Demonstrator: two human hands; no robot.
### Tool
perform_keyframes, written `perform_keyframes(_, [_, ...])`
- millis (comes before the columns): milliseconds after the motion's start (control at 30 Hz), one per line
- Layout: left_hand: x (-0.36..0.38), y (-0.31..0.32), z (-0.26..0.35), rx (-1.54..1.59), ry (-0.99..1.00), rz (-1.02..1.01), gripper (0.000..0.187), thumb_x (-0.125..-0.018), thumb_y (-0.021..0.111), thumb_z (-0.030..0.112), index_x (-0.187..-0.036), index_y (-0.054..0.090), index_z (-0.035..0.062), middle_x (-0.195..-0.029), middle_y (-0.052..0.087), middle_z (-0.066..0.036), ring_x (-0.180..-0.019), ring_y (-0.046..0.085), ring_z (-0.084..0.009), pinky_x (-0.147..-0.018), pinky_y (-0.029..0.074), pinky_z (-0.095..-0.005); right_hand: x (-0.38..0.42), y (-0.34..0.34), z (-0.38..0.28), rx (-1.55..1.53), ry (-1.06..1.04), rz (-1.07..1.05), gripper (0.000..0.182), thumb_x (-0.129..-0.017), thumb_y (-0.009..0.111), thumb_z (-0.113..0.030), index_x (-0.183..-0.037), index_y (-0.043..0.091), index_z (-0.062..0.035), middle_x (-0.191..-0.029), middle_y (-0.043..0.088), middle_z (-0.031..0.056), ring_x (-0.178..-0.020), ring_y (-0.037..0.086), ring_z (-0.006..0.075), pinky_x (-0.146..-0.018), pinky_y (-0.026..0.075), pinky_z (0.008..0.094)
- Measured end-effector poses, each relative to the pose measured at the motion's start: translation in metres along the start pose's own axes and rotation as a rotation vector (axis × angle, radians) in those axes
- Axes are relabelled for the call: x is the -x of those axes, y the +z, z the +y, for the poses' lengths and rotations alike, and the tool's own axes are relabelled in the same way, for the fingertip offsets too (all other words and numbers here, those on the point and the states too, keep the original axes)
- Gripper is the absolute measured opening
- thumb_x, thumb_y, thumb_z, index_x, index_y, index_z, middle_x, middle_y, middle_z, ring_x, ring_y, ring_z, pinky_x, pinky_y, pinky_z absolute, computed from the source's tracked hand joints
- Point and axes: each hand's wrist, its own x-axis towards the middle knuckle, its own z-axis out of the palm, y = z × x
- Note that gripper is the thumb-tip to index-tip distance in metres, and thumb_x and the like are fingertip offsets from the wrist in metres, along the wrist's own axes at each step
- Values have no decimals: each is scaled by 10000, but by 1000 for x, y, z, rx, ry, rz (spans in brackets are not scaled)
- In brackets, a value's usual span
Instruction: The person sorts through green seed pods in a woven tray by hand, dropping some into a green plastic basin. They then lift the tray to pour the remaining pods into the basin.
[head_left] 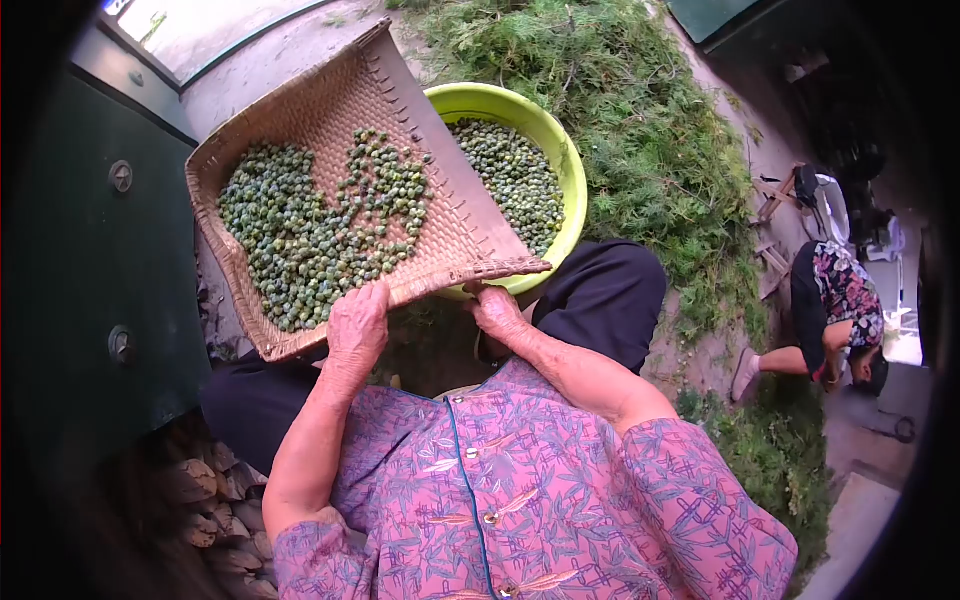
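A woven winnowing basket [452, 205] is held tilted in front of me. Small round green fruits [300, 240] are heaped over its left and middle part. My left hand [358, 322] grips the near rim, fingers closed over the edge. Farther right, my right hand [497, 312] is closed on the same rim near its open front corner, with part of the fingers hidden beneath. Under the basket's right edge stands a yellow-green basin [573, 185], partly covered by it. More of the same green fruits [510, 180] fill the basin's visible part.
A big pile of cut green branches [650, 150] lies beyond and right of the basin. Green metal doors [120, 260] stand close on my left, with split firewood [215, 500] below. At far right another person [845, 310] bends down near a wooden stool [775, 225].
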Motion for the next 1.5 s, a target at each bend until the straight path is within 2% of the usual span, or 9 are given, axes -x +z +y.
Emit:
perform_keyframes(167, [-5,-27,-3,62,37,-84,119,-740,566,71,-850,520,59,-789,576,-115,-782,582,-304,-678,463,-419,-30,39,84,154,67,434,254,-788,589,-287,-899,660,-71,-876,661,155,-871,628,337,-736,500,422])
perform_keyframes(200, [-4,-32,-4,80,30,-96,140,-734,577,71,-865,529,53,-796,586,-117,-793,586,-306,-684,464,-418,-17,-38,34,-5,179,197,268,-779,606,-296,-895,650,-58,-845,660,154,-832,637,331,-712,502,407])
perform_keyframes(300, [-8,-37,-4,126,31,-74,184,-721,598,66,-900,562,47,-823,612,-119,-825,595,-306,-695,466,-414,-24,-48,43,-270,79,476,202,-825,569,-181,-946,626,-30,-827,643,196,-825,628,352,-733,495,416])
perform_keyframes(533, [-22,-57,-13,175,39,-96,149,-653,552,18,-796,566,56,-745,598,-107,-781,587,-298,-671,454,-415,-50,-88,31,-11,-132,424,208,-802,534,-30,-995,610,-2,-875,638,173,-807,627,330,-748,496,392])
perform_keyframes(633, [-24,-53,-18,175,28,-139,127,-643,547,14,-764,554,55,-734,592,-107,-764,579,-297,-657,446,-409,-68,-114,36,-628,374,380,255,-836,531,-22,-1078,602,15,-865,655,118,-658,645,169,-579,532,281])
perform_keyframes(767, [-23,-50,-20,145,11,-191,215,-656,548,-10,-852,608,56,-796,624,-118,-808,599,-313,-687,469,-419,-76,-136,29,-1067,269,509,537,-840,566,-57,-1328,376,63,-1067,598,174,-846,640,201,-668,547,274])
perform_keyframes(1033, [-18,-47,-24,147,26,-150,159,-623,526,-15,-755,583,54,-744,610,-115,-782,589,-310,-681,461,-419,-61,-124,10,-773,453,357,316,-816,581,-110,-1099,599,30,-850,639,58,-721,602,110,-569,506,256])
perform_keyframes(1233, [-21,-47,-22,156,12,-151,120,-616,526,-14,-718,546,47,-735,600,-124,-782,586,-325,-690,463,-440,-61,-97,-24,-411,186,269,263,-751,646,-161,-979,672,-32,-915,681,158,-875,657,251,-814,502,337])
perform_keyframes(1500, [-30,-52,-22,200,-40,-271,193,-619,585,36,-809,617,51,-834,615,-122,-859,573,-315,-766,464,-413,-57,-76,-17,-453,71,353,226,-767,615,-110,-972,660,-26,-938,677,159,-900,652,276,-844,497,356])
